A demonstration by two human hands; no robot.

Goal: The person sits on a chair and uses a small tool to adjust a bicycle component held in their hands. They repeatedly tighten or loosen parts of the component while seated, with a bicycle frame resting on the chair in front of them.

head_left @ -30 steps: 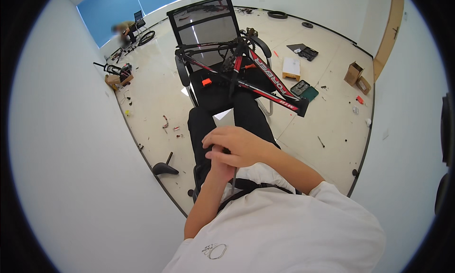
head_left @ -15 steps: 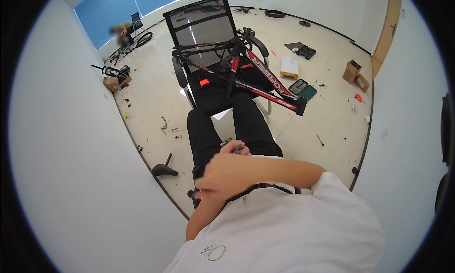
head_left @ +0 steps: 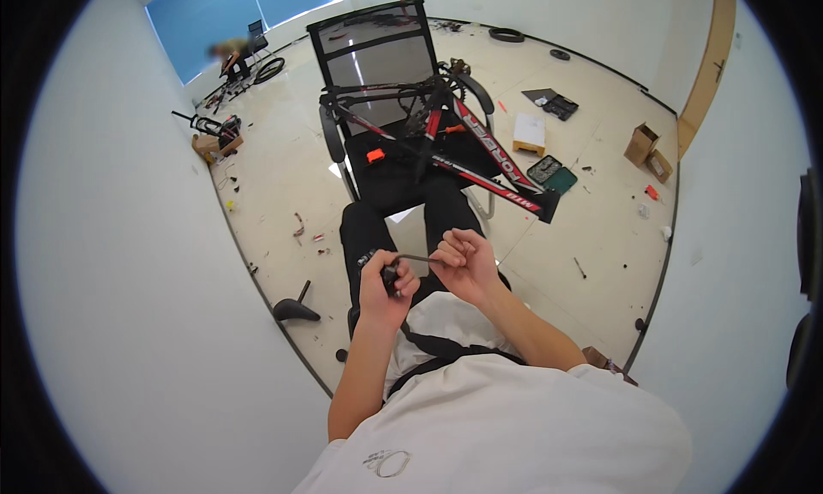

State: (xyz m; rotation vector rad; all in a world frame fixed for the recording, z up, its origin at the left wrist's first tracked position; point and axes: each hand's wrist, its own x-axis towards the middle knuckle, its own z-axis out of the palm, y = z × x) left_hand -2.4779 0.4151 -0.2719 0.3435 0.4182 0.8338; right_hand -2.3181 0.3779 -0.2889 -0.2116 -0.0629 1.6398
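My left hand (head_left: pixel 383 290) is wrapped round a small black-and-silver bicycle part (head_left: pixel 390 278), held over my lap. Its exact kind is hard to make out, as the fingers cover much of it. From that part a thin dark hex key (head_left: pixel 417 257) runs across to my right hand (head_left: pixel 465 267), whose fingers pinch its far end. Beyond my knees, a black and red bicycle frame (head_left: pixel 489 143) lies across a black mesh office chair (head_left: pixel 386 185). An orange object (head_left: pixel 375 155) rests on the seat beside the frame.
A bicycle saddle (head_left: pixel 297 309) and small parts lie on the floor to the left. Toward the right are a green tool case (head_left: pixel 561 179), a white box (head_left: pixel 530 134) and cardboard boxes (head_left: pixel 641 144). Another person (head_left: pixel 231 53) bends over near a bicycle wheel (head_left: pixel 269 71) at the far left.
My right forearm, which crossed over my left hand, has swung back to the right. The hands are now side by side, with the hex key showing between them.
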